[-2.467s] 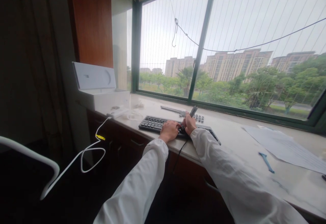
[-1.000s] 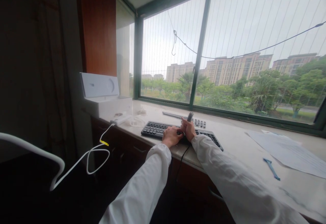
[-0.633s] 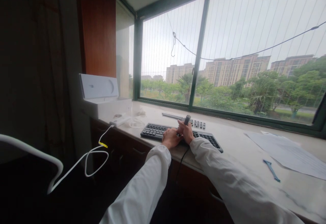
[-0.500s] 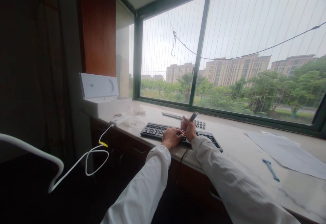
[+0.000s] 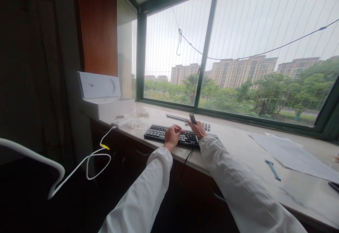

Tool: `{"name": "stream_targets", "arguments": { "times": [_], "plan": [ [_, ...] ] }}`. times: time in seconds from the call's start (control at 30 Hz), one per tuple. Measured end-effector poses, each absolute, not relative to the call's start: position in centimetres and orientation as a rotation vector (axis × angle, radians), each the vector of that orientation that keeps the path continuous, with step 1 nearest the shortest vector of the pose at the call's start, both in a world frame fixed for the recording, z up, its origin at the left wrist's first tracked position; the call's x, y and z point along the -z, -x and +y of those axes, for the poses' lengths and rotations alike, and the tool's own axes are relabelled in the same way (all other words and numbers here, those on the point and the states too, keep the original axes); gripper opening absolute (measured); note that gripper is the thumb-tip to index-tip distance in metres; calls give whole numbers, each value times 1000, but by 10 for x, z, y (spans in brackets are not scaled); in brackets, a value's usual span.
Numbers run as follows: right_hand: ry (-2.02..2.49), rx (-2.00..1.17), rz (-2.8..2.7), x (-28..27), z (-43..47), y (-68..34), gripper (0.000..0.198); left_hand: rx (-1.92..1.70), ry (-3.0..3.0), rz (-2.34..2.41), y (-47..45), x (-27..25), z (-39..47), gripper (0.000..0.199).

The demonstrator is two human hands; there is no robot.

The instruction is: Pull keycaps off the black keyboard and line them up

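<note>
A black keyboard [image 5: 156, 132] lies on the pale counter, with a dark cable running over the front edge. My left hand [image 5: 172, 137] is above its middle, thumb and fingertips pinched together; whatever they hold is too small to make out. Over the keyboard's right part, my right hand [image 5: 199, 130] is closed around a dark stick-like tool [image 5: 192, 118], whose blunt end points up and away. Behind that hand, several loose keycaps [image 5: 207, 127] sit on the counter. A thin dark strip [image 5: 176, 117] lies near the window side.
On the left stands an open white box [image 5: 106, 108]. Near it are a white power strip [image 5: 122, 123] and its white cable [image 5: 91, 155], which hangs off the counter. To the right lie paper sheets [image 5: 288, 151] and a small blue tool [image 5: 273, 170]. Windows [image 5: 174, 49] line the back.
My hands have moved apart, the left slightly up from the keys. The tool in my right hand has swung from leaning right to leaning left. The view has shifted slightly.
</note>
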State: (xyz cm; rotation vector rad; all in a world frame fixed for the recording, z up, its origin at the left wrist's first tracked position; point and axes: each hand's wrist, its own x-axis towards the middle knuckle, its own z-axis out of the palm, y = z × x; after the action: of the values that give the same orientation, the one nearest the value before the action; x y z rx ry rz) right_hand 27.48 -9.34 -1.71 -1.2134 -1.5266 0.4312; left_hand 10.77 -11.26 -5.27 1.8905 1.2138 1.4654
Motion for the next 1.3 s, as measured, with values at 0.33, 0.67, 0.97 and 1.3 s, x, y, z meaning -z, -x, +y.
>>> {"name": "stream_targets", "arguments": {
  "times": [0.33, 0.67, 0.97, 1.3],
  "plan": [
    [1187, -319, -1913, 24, -98, -270, 45, -1618, -1669, 1088, -103, 56, -107, 15],
    [1276, -342, -1947, 28, -94, -270, 50, -1627, -1728, 1148, -103, 53, -115, 29],
    [1249, -320, -1970, 28, -94, -270, 49, -1600, -1754, 1120, -102, 55, -115, 41],
    [1299, -330, -2006, 25, -97, -273, 56, -1666, -1708, 1026, -103, 54, -113, 44]
  ]
}}
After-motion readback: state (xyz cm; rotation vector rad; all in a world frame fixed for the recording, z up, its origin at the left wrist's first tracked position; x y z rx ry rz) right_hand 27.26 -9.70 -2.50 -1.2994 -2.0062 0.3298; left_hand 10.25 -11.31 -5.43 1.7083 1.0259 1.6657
